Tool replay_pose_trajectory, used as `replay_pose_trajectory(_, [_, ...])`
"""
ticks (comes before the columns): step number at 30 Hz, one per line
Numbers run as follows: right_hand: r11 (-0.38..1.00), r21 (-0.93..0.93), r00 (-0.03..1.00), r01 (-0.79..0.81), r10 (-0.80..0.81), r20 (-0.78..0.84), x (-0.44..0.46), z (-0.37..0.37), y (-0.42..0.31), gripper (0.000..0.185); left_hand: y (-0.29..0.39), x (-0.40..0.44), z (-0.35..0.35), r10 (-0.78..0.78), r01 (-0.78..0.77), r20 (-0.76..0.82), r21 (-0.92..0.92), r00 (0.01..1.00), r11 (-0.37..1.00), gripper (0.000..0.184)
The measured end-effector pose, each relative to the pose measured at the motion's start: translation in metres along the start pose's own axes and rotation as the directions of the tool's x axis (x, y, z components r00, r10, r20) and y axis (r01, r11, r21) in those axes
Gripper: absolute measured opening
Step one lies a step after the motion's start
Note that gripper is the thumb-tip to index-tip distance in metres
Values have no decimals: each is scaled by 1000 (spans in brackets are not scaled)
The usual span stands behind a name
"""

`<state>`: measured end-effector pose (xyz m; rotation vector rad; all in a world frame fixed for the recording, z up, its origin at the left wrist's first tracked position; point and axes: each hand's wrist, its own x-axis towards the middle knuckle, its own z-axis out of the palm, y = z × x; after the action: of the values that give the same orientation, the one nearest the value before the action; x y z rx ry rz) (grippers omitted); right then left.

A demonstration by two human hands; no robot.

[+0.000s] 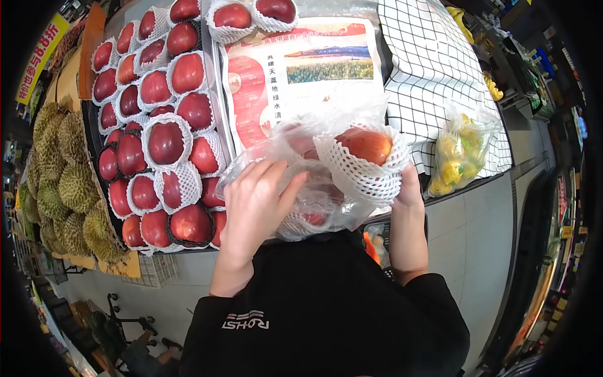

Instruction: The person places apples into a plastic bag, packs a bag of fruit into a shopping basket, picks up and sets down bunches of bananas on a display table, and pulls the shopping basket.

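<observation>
My right hand (408, 187) grips a red apple (364, 146) in a white foam net (367, 179) from its right side. The apple is held at the mouth of a clear plastic bag (251, 164), and most of that hand's fingers are hidden behind the net. On the bag's left side, my left hand (256, 191) has its fingers bent over the plastic, thumb pointing right. Through the film I see more netted red apples (314, 218) inside the bag. Under and behind it lies a printed newspaper sheet (330, 63).
Left of the bag is a tray of netted red apples (165, 143), with a pile of durians (76, 188) beyond. Two netted apples (232, 16) sit behind the newspaper. At right, a bag of yellow fruit (457, 164) rests on checked cloth (433, 69) near the table edge.
</observation>
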<state>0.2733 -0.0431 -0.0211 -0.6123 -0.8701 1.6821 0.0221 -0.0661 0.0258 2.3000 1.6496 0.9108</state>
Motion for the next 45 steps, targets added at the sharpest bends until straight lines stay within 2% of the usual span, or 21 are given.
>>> replay_pose_trajectory(1, [999, -16, 1000, -31, 31, -4, -1, -1, 0, 72, 2, -1, -2, -5, 5, 1, 1, 1000, 1000, 21])
replay_pose_trajectory(3, [999, -37, 1000, -19, 19, -7, 0, 4, -5, 71, 4, -3, -5, -134, 133, 231, 22, 964, 991, 22])
replay_pose_trajectory(4, [998, -59, 1000, -3, 2, -13, -1, 7, -8, 70, 4, -3, -4, -137, 135, 230, 22, 964, 991, 22])
replay_pose_trajectory(6, [998, -68, 1000, 13, -13, 7, -1, 12, -14, 69, 3, -5, 1, 129, -107, 238, -105, 963, 989, 19])
replay_pose_trajectory(7, [997, -74, 999, 31, -29, 27, 0, 14, -17, 68, 3, -5, 5, 127, -105, 237, -106, 963, 989, 19])
replay_pose_trajectory(9, [995, -102, 999, 9, -5, 40, 4, 21, -25, 67, 9, -6, 16, 540, -513, 99, -209, 836, 833, 18])
replay_pose_trajectory(12, [994, -107, 995, 4, 7, 104, 12, 42, -39, 67, 32, -14, 25, 679, -648, 2, -297, 734, 701, 18])
replay_pose_trajectory(15, [927, -375, 967, -5, 100, 235, 24, 53, -49, 69, 47, -21, 27, 736, -707, -35, -312, 676, 634, 20])
replay_pose_trajectory(16, [927, -374, 967, -7, 101, 233, 27, 54, -51, 69, 49, -22, 27, 750, -731, -83, -316, 656, 605, 21])
replay_pose_trajectory(18, [847, -527, 923, -71, 256, 286, 30, 58, -55, 72, 51, -24, 24, 757, -743, -104, -317, 645, 589, 24])
replay_pose_trajectory(20, [785, -593, 922, -177, 343, 179, 31, 70, -63, 77, 47, -25, 13, 740, -732, -95, -276, 666, 623, 27])
replay_pose_trajectory(22, [523, -845, 915, -108, 386, 121, 32, 63, -62, 85, 41, -25, 3, 719, -716, -92, -238, 689, 656, 29])
replay_pose_trajectory(24, [428, -903, 933, -28, 335, 129, 30, 56, -62, 84, 35, -22, -5, 666, -672, -101, -164, 739, 722, 32])
replay_pose_trajectory(26, [180, -977, 953, 116, 256, 160, 25, 53, -62, 82, 28, -24, -16, 555, -551, 87, -61, 828, 832, 30])
replay_pose_trajectory(29, [65, -988, 964, 142, 216, 153, 19, 56, -60, 83, 14, -24, -18, 512, -518, 130, 18, 849, 855, 23])
replay_pose_trajectory(34, [114, -985, 959, 129, 239, 153, 27, 67, -48, 82, 17, -21, -27, 483, -488, -98, -34, 870, 872, 14])
replay_pose_trajectory(36, [251, -937, 901, 242, 300, 313, 37, 66, -36, 82, 19, -20, -31, 404, -440, -246, -111, 881, 891, 15])
replay_pose_trajectory(38, [301, -919, 868, 253, 349, 353, 47, 70, -25, 82, 18, -14, -28, 416, -457, -263, -116, 870, 882, 15])
replay_pose_trajectory(40, [314, -837, 787, 447, 306, 535, 53, 64, -5, 82, 15, -10, -23, 421, -488, -323, -162, 847, 857, 13])
replay_pose_trajectory(41, [318, -833, 775, 454, 320, 545, 53, 63, -4, 83, 16, -9, -25, 405, -480, -331, -190, 852, 856, 22])
replay_pose_trajectory(45, [350, -804, 774, 481, 261, 577, 50, 56, -1, 83, 12, -8, -20, 414, -505, -347, -232, 841, 831, 23])
